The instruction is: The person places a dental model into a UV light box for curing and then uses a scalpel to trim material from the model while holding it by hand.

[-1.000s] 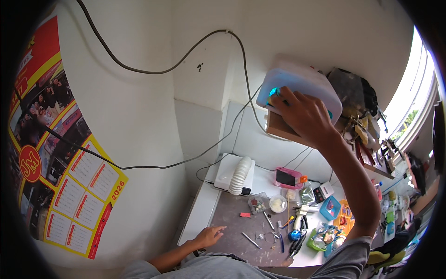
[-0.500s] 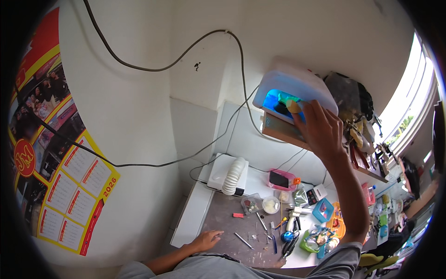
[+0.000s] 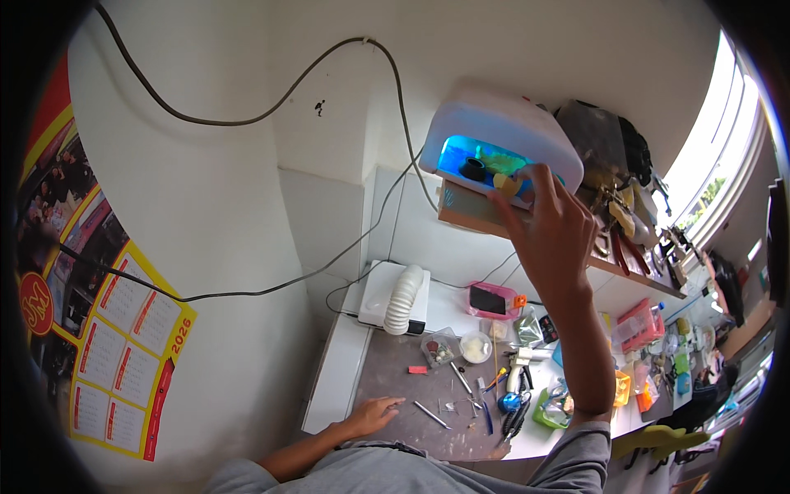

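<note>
My right hand [image 3: 546, 231] is raised at the opening of a white lamp box [image 3: 502, 115] lit blue inside, its thumb and fingers around a small yellow piece [image 3: 507, 186]. A small black round object [image 3: 472, 170] and something green lie inside the lamp. My left hand [image 3: 372, 417] rests low on the grey work surface [image 3: 380, 377] with fingers apart, holding nothing, left of a thin silver tool [image 3: 432, 415].
The lamp stands on a wooden shelf [image 3: 465, 210] crowded with tools. Below are a white machine with a ribbed hose [image 3: 403, 298], a pink tray [image 3: 485, 290], small tubs, handpieces and bins. Cables cross the left wall beside a calendar [image 3: 132, 354].
My right hand has backed out from deep in the lamp's opening, uncovering the lit inside and the black object; the yellow piece shows at its fingertips. The view has shifted slightly.
</note>
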Demonstrator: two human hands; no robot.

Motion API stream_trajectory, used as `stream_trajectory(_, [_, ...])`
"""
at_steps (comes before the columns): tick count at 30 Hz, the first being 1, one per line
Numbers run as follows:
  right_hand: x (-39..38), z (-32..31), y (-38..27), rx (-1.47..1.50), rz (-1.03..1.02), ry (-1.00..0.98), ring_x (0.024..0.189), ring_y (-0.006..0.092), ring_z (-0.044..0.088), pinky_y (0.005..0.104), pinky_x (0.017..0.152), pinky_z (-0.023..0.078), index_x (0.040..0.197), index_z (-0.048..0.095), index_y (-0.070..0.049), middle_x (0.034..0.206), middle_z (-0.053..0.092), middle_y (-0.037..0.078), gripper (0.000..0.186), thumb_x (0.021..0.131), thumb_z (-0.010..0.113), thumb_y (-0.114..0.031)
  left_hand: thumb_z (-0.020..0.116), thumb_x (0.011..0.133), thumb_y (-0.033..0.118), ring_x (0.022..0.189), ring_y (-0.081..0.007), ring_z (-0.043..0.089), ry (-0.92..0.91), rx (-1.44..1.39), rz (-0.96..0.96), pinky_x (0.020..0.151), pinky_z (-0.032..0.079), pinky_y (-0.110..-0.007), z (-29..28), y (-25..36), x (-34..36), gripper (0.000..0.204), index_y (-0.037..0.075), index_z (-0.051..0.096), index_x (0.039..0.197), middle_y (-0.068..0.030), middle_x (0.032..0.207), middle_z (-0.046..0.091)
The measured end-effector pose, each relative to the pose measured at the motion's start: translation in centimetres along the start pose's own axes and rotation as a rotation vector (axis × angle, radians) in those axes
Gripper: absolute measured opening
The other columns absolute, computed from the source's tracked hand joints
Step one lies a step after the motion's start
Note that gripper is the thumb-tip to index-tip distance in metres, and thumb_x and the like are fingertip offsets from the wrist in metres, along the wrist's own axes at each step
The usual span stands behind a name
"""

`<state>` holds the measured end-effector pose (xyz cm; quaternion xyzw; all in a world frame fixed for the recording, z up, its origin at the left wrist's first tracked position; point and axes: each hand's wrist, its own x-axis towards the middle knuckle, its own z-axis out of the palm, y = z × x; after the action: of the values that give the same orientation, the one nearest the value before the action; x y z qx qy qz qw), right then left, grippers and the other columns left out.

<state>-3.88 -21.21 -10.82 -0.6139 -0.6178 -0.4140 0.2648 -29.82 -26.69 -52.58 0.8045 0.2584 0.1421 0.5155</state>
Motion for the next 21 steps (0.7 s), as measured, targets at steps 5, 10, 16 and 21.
stream_trajectory(5, [0.2, 0.5, -0.6, -0.11, 0.054, -0.075, 0.065, 0.0254, 0.072, 0.0368, 0.057, 0.057, 0.099, 0.061, -0.007, 0.081, 0.072, 0.006, 0.028, 0.089, 0.077, -0.028, 0.061, 0.099, 0.014, 0.114, -0.0307, 0.068, -0.029, -0.021, -0.027, 0.1, 0.052, -0.038, 0.3, 1.0, 0.3, 0.043, 0.006, 0.057, 0.141, -0.0187, 0.128, 0.068])
stream_trajectory(10, [-0.9, 0.1, -0.1, -0.056, 0.104, -0.003, 0.064, 0.0245, 0.073, 0.0351, 0.056, 0.056, 0.101, 0.065, -0.008, 0.083, 0.075, 0.007, 0.024, 0.09, 0.076, -0.025, 0.06, 0.1, 0.014, 0.115, -0.0258, 0.068, -0.01, -0.144, -0.086, 0.101, 0.052, -0.035, 0.0, 2.1, 0.0, 0.042, 0.005, 0.057, 0.141, -0.0154, 0.129, 0.069])
stream_trajectory(16, [-3.9, -1.1, 1.3, 0.171, 0.146, 0.166, 0.069, 0.0191, 0.075, 0.0305, 0.061, 0.058, 0.104, 0.067, -0.007, 0.083, 0.076, 0.007, 0.026, 0.085, 0.081, -0.016, 0.058, 0.103, 0.012, 0.112, -0.0173, 0.068, 0.099, -0.309, -0.003, 0.1, 0.052, -0.032, -3.2, 8.2, 2.4, 0.037, 0.002, 0.058, 0.139, -0.0121, 0.127, 0.07])
stream_trajectory(21, [-7.0, -2.8, -0.2, 0.438, 0.268, 0.298, 0.073, 0.0153, 0.075, 0.026, 0.065, 0.057, 0.101, 0.07, -0.003, 0.082, 0.076, 0.008, 0.028, 0.077, 0.084, -0.002, 0.058, 0.102, 0.009, 0.108, -0.0213, 0.07, 0.301, -0.43, 0.198, 0.098, 0.054, -0.033, -7.4, 16.4, 4.0, 0.03, -0.001, 0.061, 0.13, -0.0142, 0.117, 0.072])
